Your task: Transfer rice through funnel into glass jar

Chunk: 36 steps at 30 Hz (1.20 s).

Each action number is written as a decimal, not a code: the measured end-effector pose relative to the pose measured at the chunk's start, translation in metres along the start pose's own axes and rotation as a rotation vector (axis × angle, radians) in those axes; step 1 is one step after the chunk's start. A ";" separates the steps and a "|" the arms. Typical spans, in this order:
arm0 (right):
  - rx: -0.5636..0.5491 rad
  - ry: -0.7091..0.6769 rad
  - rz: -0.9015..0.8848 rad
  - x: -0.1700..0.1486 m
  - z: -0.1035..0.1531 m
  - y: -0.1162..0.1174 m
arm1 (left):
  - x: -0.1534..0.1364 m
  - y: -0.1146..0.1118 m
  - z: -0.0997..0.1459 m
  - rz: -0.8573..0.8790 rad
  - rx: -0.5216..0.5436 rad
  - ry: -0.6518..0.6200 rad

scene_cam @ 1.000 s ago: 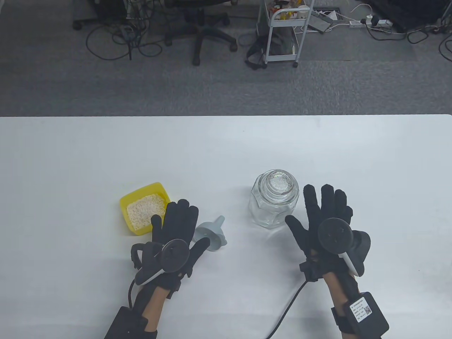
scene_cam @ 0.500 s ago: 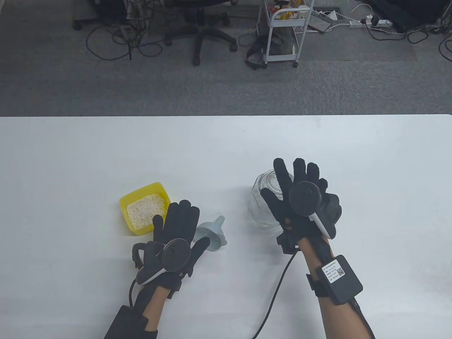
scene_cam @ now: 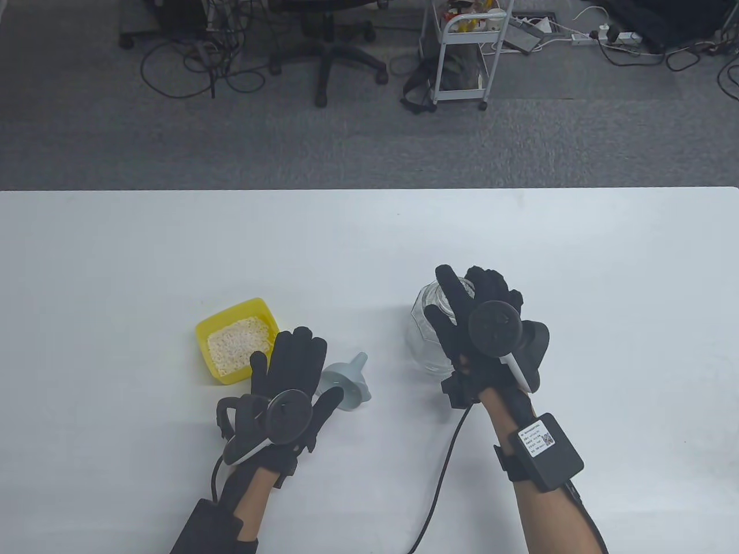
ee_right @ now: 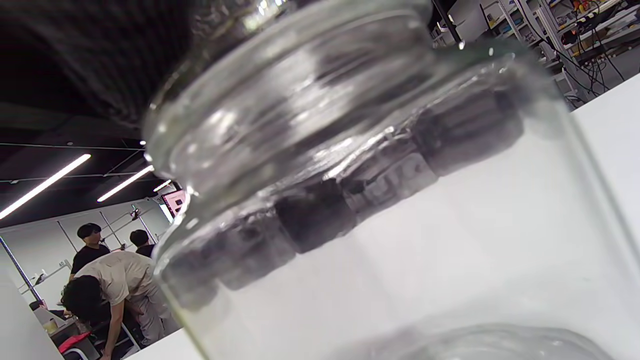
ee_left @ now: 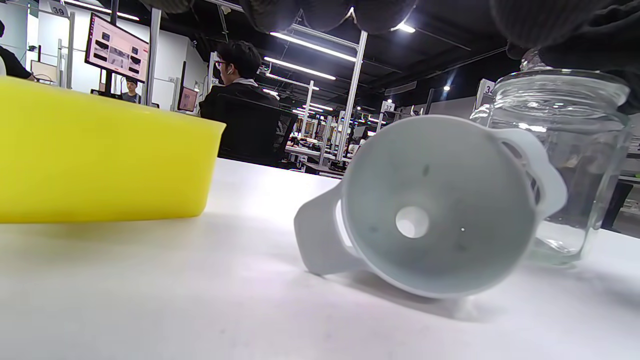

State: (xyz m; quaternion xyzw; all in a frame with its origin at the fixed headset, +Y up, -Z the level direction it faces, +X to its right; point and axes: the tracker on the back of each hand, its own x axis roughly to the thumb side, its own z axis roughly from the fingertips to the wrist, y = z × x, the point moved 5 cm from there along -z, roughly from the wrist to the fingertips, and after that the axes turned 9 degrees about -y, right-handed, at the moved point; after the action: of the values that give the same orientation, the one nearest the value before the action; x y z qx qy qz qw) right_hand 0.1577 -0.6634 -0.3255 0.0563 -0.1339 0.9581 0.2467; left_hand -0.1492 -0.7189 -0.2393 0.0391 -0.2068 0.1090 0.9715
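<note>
The right hand (scene_cam: 482, 323) lies over the top of the glass jar (scene_cam: 427, 340), its fingers (scene_cam: 450, 291) curled down round the jar's lid; the thumb lies against the near side of the neck. From above, the palm hides most of the lid, so how firm the grip is cannot be told there. The right wrist view fills with the jar (ee_right: 380, 200) at close range, and through the glass dark fingertips (ee_right: 315, 215) show pressed along the far shoulder, which the table view cannot show. The jar looks bare inside, with only glints at its bottom.

To the left of that hand, well apart, the left hand (scene_cam: 288, 381) rests flat and spread on the white table (scene_cam: 369, 242), holding nothing. Just beside its thumb lies the pale grey funnel (scene_cam: 346, 384), tipped on its side, spout pointing away. The left wrist view looks straight into the funnel's mouth (ee_left: 430, 210) and through the hole of its spout, a detail lost from above; the jar (ee_left: 565, 165) stands behind it. Beyond the left hand's fingertips sits the yellow tub (scene_cam: 236, 337), holding white rice (scene_cam: 238, 345). From the left wrist only the tub's wall (ee_left: 100, 160) shows, its contents hidden.
</note>
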 end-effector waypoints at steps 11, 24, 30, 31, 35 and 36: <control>-0.089 -0.038 -0.113 0.004 0.001 -0.046 | -0.002 0.003 0.001 0.011 0.015 0.005; -0.127 0.184 -0.099 -0.107 0.061 -0.064 | -0.006 0.005 0.002 0.020 0.024 0.011; -0.020 0.249 0.001 -0.136 0.069 -0.042 | -0.010 0.008 0.003 0.048 0.007 0.006; -0.001 0.258 0.012 -0.138 0.069 -0.039 | -0.011 0.008 0.003 0.059 -0.002 0.003; 0.070 0.281 0.062 -0.148 0.067 -0.027 | -0.012 0.003 0.002 0.068 -0.048 -0.008; 0.090 0.286 0.073 -0.150 0.067 -0.025 | -0.012 0.002 0.001 0.065 -0.063 -0.009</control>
State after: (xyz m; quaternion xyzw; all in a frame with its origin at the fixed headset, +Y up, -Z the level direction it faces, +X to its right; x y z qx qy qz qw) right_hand 0.3035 -0.7304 -0.2822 -0.0748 -0.0565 0.9697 0.2254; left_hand -0.1605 -0.7198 -0.2428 0.0022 -0.2158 0.1335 0.9673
